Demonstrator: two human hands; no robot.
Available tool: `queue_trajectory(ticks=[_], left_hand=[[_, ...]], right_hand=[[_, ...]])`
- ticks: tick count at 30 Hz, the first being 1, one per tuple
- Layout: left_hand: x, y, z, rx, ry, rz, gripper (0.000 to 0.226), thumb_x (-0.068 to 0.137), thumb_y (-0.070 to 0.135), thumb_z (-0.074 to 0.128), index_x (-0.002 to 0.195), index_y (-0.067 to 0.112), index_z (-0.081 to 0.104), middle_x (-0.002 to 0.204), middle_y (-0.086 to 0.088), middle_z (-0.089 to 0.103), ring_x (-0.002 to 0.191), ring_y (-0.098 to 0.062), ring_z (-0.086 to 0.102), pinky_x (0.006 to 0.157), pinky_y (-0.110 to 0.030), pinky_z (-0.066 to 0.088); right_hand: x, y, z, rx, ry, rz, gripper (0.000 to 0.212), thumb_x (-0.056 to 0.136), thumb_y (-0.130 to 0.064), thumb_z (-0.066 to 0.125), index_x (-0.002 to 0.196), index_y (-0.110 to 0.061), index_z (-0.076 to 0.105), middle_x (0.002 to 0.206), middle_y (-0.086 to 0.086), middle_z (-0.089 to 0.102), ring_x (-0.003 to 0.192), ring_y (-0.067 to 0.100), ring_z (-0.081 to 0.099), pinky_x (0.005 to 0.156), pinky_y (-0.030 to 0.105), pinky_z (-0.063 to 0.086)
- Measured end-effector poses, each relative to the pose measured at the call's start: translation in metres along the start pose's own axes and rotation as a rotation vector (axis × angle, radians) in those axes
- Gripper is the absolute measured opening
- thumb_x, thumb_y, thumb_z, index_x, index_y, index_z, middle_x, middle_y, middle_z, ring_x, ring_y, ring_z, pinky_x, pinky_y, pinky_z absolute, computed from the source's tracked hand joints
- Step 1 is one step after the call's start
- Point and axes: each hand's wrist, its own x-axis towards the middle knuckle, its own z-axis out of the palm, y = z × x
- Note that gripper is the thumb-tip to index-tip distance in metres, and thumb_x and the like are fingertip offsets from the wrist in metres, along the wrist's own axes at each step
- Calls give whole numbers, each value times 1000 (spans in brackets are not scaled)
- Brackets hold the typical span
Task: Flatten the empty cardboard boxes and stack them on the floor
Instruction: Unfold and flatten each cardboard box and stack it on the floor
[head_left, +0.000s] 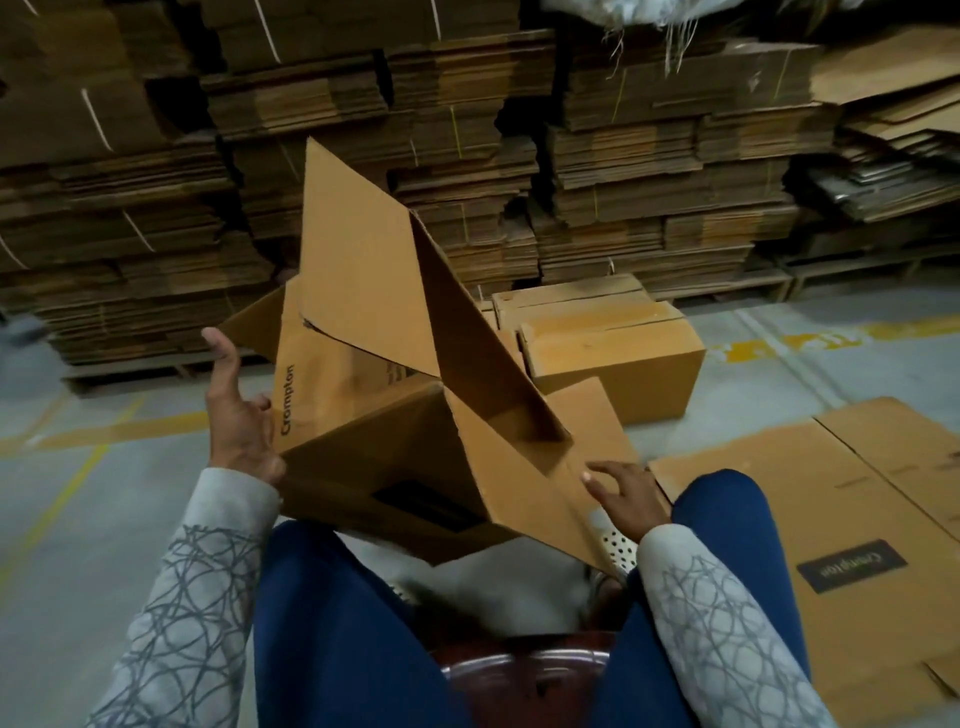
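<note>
Cardboard box (395, 415), printed with a brand name on its left panel, is held up tilted just above the person's knees; its flaps stand open and its body is skewed partway out of square. The left hand (236, 415) sits against the box's left corner with its fingers (222, 358) mostly straight and apart, the forefinger pointing up clear of the board; whether the thumb hooks behind the panel cannot be told. The right hand (623, 499) lies on the box's lower right flap, fingers spread and flat, pressing rather than gripping.

The box looks light and empty; its panels should stay stiff while the scored creases give readily, so it ought to collapse along them if two opposite corners are pushed towards each other. The long flaps are likely to flop and bend if used as handles; a hold on the body edges near the corners seems sounder, and the dry board should not slip much.

To the right of the box a flattened box (831, 493) lies on the floor (104, 493); just behind the box stand two made-up boxes (613, 343); farther behind it rise the stacks of folded cardboard (649, 182).
</note>
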Motion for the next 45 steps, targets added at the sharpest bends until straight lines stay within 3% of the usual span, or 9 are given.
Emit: queue_trajectory(ticks=[4, 10, 13, 17, 21, 30, 36, 39, 45], left_hand=[[0, -41, 12, 63, 4, -81, 125, 48, 102, 64, 144, 24, 55, 128, -17, 66, 109, -41, 66, 102, -64, 48], [-11, -128, 22, 103, 118, -101, 81, 77, 84, 61, 106, 10, 71, 95, -13, 72, 85, -33, 70, 76, -42, 57], [-13, -148, 22, 170, 173, -70, 49, 92, 63, 63, 95, 16, 76, 90, -9, 78, 84, -31, 73, 87, -47, 59], [2, -149, 9, 313, 130, -192, 62, 97, 67, 48, 119, 13, 72, 102, -12, 78, 94, -32, 74, 79, -40, 59], [13, -137, 6, 430, 42, -288, 46, 110, 50, 34, 104, 13, 62, 91, -10, 68, 80, -25, 63, 65, -34, 49], [14, -166, 37, 336, -38, -355, 43, 111, 44, 37, 91, 17, 63, 66, -7, 70, 62, -26, 67, 65, -38, 56], [-25, -261, 50, 109, -25, -484, 57, 103, 65, 42, 94, 18, 73, 95, -17, 74, 84, -32, 69, 91, -49, 54], [-37, -276, 55, -9, -82, -546, 68, 92, 76, 50, 117, 17, 74, 126, -22, 69, 106, -38, 67, 106, -58, 48], [-64, -257, 76, -121, -47, -438, 67, 100, 73, 35, 102, 20, 74, 96, -13, 76, 79, -29, 72, 81, -41, 55]], right_hand=[[-59, -39, -3, 489, 25, -33, 56, 96, -70, 51, 116, -23, 75, 115, -5, 73, 117, 22, 64, 96, 36, 51], [-107, -86, 3, 805, -199, 21, 67, 100, -75, 32, 135, -31, 68, 134, -6, 70, 128, 13, 62, 114, 43, 44], [-117, -108, -1, 900, -303, 17, 71, 95, -74, 46, 141, -22, 61, 136, 2, 69, 131, 19, 61, 115, 41, 43], [-115, -120, -2, 844, -297, -17, 84, 78, -65, 79, 141, -15, 56, 121, -4, 75, 113, 4, 70, 96, 20, 53], [-113, -114, 8, 817, -298, -13, 101, 60, -36, 100, 144, -17, 48, 126, -1, 74, 117, 14, 70, 101, 32, 56], [-110, -109, -7, 1013, 119, 119, 59, 80, -66, 77, 113, -16, 77, 110, 5, 79, 108, 26, 74, 98, 47, 55], [-113, -83, -29, 1213, 583, 363, 23, 105, -33, 60, 95, -14, 69, 98, 4, 74, 78, 15, 70, 63, 25, 56], [-115, -68, -34, 1198, 608, 375, 20, 104, -31, 62, 97, -13, 69, 95, 2, 71, 74, 14, 67, 64, 29, 54], [-114, -67, -37, 1064, 560, 235, 31, 82, -25, 88, 107, -15, 72, 103, -5, 76, 89, 6, 74, 72, 22, 58]])
